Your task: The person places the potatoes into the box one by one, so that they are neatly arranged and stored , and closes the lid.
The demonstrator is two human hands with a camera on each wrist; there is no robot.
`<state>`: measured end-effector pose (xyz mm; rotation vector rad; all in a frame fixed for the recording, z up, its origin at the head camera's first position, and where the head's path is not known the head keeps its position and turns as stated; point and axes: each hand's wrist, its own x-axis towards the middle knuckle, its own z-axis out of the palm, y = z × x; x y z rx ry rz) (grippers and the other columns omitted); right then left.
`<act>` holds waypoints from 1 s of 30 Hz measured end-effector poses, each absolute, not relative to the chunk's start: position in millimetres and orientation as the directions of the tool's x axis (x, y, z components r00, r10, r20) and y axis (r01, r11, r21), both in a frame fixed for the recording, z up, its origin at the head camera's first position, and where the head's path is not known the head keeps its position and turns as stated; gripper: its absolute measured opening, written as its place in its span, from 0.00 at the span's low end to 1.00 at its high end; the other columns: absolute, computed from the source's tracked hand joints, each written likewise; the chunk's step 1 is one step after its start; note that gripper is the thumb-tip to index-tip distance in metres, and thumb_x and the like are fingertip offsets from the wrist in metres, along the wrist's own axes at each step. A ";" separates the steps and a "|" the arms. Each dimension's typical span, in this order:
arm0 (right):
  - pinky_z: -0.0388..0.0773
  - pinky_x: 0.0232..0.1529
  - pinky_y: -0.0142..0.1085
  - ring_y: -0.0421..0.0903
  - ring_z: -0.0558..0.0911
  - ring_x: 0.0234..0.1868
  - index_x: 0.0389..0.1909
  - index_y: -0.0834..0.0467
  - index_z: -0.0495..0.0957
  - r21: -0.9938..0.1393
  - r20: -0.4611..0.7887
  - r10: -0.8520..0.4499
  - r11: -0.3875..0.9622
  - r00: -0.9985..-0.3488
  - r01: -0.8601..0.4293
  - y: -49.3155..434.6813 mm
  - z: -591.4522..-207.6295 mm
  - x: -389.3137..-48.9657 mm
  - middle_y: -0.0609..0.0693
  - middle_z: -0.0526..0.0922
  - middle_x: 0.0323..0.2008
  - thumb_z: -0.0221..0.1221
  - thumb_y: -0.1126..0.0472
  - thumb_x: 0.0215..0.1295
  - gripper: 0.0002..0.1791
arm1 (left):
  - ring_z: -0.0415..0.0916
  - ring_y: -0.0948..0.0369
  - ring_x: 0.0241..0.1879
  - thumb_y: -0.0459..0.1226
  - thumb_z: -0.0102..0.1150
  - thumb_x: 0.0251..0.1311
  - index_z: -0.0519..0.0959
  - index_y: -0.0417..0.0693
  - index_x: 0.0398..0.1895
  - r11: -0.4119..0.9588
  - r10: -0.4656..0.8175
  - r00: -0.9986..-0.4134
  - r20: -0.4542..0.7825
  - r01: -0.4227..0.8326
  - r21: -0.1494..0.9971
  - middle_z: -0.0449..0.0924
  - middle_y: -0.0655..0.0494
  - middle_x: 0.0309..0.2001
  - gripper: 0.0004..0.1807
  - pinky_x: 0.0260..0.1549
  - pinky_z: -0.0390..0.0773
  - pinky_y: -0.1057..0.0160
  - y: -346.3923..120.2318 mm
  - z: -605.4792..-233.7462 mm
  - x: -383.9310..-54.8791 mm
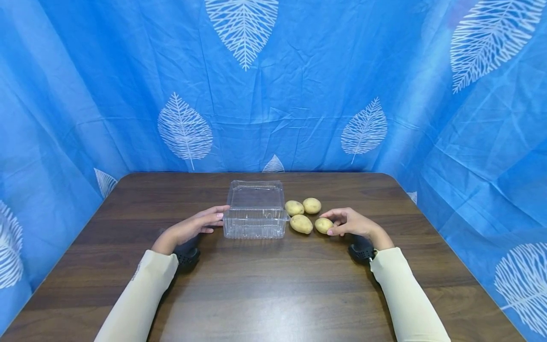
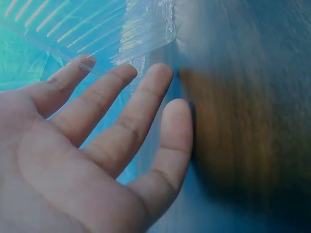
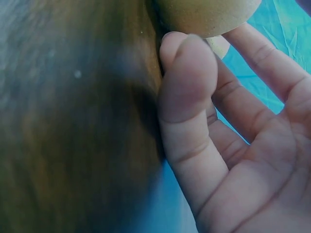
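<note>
A clear plastic clamshell box (image 1: 254, 223) stands on the table, its lid (image 1: 256, 194) tilted up at the back. My left hand (image 1: 194, 227) is at the box's left side, fingers nearly straight and fingertips at its wall. In the left wrist view, those fingers (image 2: 121, 126) lie spread beside the ribbed plastic (image 2: 97, 29). To the right of the box, my right hand (image 1: 350, 223) has thumb and fingers curled round a small potato (image 1: 323, 226) on the table. The right wrist view shows that potato (image 3: 209, 14) at the thumb tip; the far fingertips are partly hidden.
Three more potatoes sit between the box and my right hand: one in front (image 1: 301, 224), one behind it (image 1: 294, 208) and one at the back (image 1: 312, 205). The dark wooden table (image 1: 265, 285) ends at a blue leaf-print curtain (image 1: 299, 95).
</note>
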<state>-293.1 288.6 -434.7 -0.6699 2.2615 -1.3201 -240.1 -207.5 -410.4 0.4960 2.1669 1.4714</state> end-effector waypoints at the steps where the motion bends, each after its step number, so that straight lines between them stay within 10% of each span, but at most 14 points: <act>1: 0.80 0.33 0.34 0.41 0.82 0.34 0.67 0.74 0.76 -0.884 -0.122 -0.602 0.427 -0.789 -0.189 288.6 -434.6 -293.1 0.55 0.86 0.50 0.69 0.68 0.68 0.28 | 0.54 0.29 0.80 0.56 0.42 0.80 0.48 0.36 0.87 0.359 0.541 -0.822 -0.176 0.036 0.933 0.48 0.28 0.84 0.45 0.75 0.57 0.27 -207.7 -410.2 -239.9; 30: 0.83 0.34 0.36 0.43 0.82 0.37 0.65 0.73 0.78 -0.887 -0.064 -0.509 0.423 -0.858 -0.184 286.4 -434.8 -290.5 0.54 0.86 0.50 0.72 0.67 0.67 0.28 | 0.42 0.32 0.84 0.53 0.55 0.75 0.47 0.40 0.88 0.391 0.549 -0.820 -0.161 0.082 0.917 0.41 0.32 0.87 0.49 0.76 0.56 0.26 -214.8 -416.3 -242.4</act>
